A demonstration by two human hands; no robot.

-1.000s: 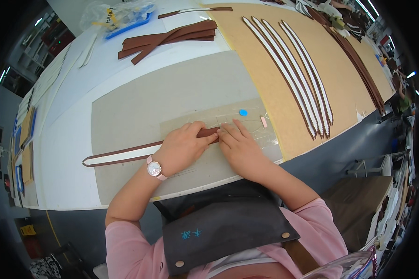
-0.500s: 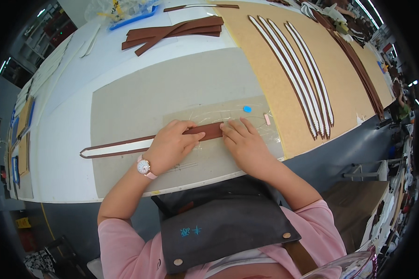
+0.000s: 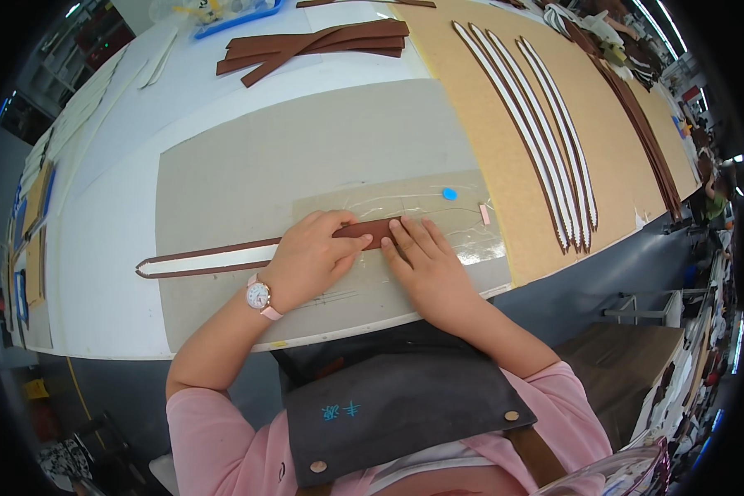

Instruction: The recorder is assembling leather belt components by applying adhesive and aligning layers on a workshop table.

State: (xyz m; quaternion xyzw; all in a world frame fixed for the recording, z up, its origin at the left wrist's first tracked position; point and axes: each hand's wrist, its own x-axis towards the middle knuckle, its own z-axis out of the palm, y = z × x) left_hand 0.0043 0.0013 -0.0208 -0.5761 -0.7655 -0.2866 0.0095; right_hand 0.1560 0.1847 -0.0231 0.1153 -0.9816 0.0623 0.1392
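A long brown strap [image 3: 201, 259], with a white inner strip framed by brown edges and a pointed left end, lies across the grey mat [image 3: 306, 132]. Its right part is folded over and shows plain brown. My left hand [image 3: 310, 252], with a pink-strapped watch at the wrist, grips the strap near its middle; the thumb rests on the folded brown part and the other fingers curl at the far edge. My right hand [image 3: 430, 264] lies flat over the strap's right end, fingers stretched and slightly apart. Whatever is under that palm is hidden.
Several brown-and-white straps [image 3: 537, 149] lie on the tan board at right, with a brown bundle [image 3: 636, 132] beyond. Brown strips [image 3: 314, 48] are stacked at the back, near a blue tray [image 3: 238, 23]. A blue disc [image 3: 449, 194] and pink piece [image 3: 484, 214] lie by my right hand.
My right hand has shifted from the strap's right tip onto its surface, with the fingers straighter. My left hand keeps its hold. The whole view has shifted slightly.
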